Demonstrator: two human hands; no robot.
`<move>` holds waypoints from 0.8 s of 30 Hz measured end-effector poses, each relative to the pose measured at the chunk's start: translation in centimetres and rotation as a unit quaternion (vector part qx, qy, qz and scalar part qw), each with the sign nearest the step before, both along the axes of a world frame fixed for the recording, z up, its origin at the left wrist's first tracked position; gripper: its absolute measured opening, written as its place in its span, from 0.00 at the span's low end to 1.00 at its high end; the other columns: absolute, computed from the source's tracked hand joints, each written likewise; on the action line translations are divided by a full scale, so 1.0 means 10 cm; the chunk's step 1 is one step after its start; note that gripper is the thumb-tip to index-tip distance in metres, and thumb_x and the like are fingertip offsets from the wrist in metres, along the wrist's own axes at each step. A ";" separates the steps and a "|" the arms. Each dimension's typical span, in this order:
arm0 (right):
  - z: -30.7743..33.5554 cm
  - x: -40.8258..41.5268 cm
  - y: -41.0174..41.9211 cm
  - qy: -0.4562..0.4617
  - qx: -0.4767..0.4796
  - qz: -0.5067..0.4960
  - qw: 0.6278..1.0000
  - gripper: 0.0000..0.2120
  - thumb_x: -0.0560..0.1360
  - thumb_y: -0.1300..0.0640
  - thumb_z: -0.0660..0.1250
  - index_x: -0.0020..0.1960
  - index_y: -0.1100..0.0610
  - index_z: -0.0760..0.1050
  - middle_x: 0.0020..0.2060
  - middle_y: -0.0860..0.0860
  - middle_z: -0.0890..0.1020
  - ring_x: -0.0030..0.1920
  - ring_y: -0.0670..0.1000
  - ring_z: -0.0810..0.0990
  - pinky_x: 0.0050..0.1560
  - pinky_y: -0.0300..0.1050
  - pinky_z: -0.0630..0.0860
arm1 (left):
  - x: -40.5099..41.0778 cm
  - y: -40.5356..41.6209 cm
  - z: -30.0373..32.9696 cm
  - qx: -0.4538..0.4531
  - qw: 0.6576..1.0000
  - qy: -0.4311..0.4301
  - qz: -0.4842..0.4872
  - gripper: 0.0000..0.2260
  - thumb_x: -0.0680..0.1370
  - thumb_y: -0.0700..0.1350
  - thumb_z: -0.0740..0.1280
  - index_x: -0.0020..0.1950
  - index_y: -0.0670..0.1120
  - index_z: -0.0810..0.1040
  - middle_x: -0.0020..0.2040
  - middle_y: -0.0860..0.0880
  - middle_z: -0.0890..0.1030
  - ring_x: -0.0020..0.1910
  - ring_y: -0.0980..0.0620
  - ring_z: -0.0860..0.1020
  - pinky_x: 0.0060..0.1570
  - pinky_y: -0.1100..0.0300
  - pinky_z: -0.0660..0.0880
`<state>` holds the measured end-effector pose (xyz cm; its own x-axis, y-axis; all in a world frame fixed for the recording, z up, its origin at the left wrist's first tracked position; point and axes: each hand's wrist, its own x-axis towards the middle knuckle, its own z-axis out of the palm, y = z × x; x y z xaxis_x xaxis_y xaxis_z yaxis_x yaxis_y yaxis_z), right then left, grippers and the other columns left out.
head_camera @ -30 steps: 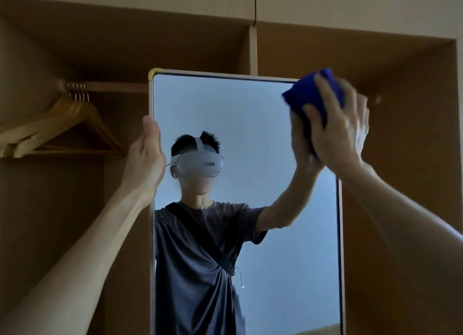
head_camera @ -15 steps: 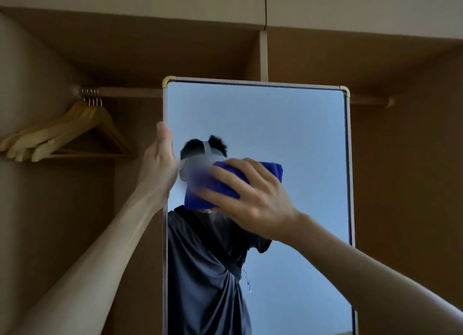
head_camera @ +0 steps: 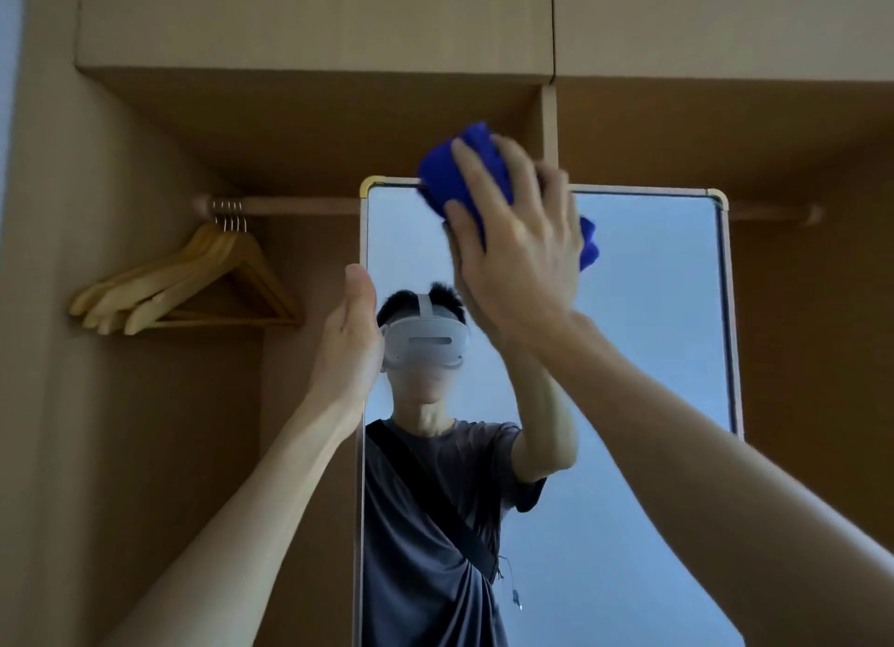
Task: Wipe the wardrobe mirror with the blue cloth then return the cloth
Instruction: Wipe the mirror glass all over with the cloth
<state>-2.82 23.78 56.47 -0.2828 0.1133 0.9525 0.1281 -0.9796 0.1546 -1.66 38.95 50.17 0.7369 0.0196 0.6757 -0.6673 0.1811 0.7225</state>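
1. The blue cloth (head_camera: 476, 172), bunched into a wad, is pressed against the upper left part of the wardrobe mirror (head_camera: 648, 317), overlapping its top frame edge, with a fold showing past the right side of the palm.
2. The right hand (head_camera: 517, 254) is laid flat over the cloth, its fingers (head_camera: 471, 172) spread and pushing the fabric onto the glass.
3. The mirror's left edge is gripped by the left hand (head_camera: 350, 336); the thumb is seen along the frame, while the other fingers are hidden behind the edge and their hold cannot be told.
4. The wiping stage is judged to be under way. Even pressure and overlapping passes from the top downward would be advised, with the panel kept steadied so it is not swung.
5. Wooden hangers (head_camera: 193, 283) are hung on a rail (head_camera: 290, 206) to the left, well apart from the glass. The overhead cabinet (head_camera: 314, 17) is set close above the frame, so high strokes are judged to be cramped.
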 end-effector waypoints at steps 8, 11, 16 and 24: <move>-0.96 -0.08 -0.06 0.068 -0.243 0.005 0.968 0.18 0.83 0.49 0.67 0.71 0.50 0.78 0.70 0.53 0.79 0.64 0.62 0.78 0.63 0.58 0.75 | 0.00 0.14 -0.20 -0.032 0.993 0.032 -0.113 0.26 0.85 0.58 0.49 0.53 0.45 0.82 0.47 0.46 0.87 0.47 0.52 0.85 0.45 0.60 0.82; -0.82 -0.07 -0.14 0.061 -0.303 -0.031 0.951 0.17 0.83 0.49 0.68 0.71 0.50 0.78 0.69 0.54 0.80 0.62 0.62 0.78 0.59 0.58 0.75 | -0.02 0.15 -0.28 -0.063 0.985 0.054 -0.152 0.27 0.85 0.57 0.51 0.50 0.46 0.87 0.51 0.43 0.86 0.52 0.46 0.83 0.52 0.53 0.79; 0.03 -0.03 0.03 0.030 -0.127 0.000 0.991 0.21 0.84 0.47 0.64 0.76 0.49 0.72 0.73 0.53 0.75 0.65 0.61 0.75 0.62 0.58 0.73 | -0.03 0.20 -0.34 -0.077 0.978 0.086 -0.176 0.23 0.85 0.58 0.51 0.58 0.49 0.83 0.57 0.47 0.85 0.61 0.46 0.79 0.64 0.48 0.72; -0.15 0.00 0.41 0.023 -0.116 0.042 0.992 0.19 0.84 0.45 0.62 0.73 0.47 0.76 0.70 0.50 0.78 0.66 0.58 0.75 0.63 0.55 0.71 | -0.04 0.19 -0.47 -0.060 0.979 0.070 -0.180 0.26 0.85 0.59 0.45 0.53 0.54 0.82 0.46 0.55 0.87 0.45 0.59 0.85 0.53 0.57 0.75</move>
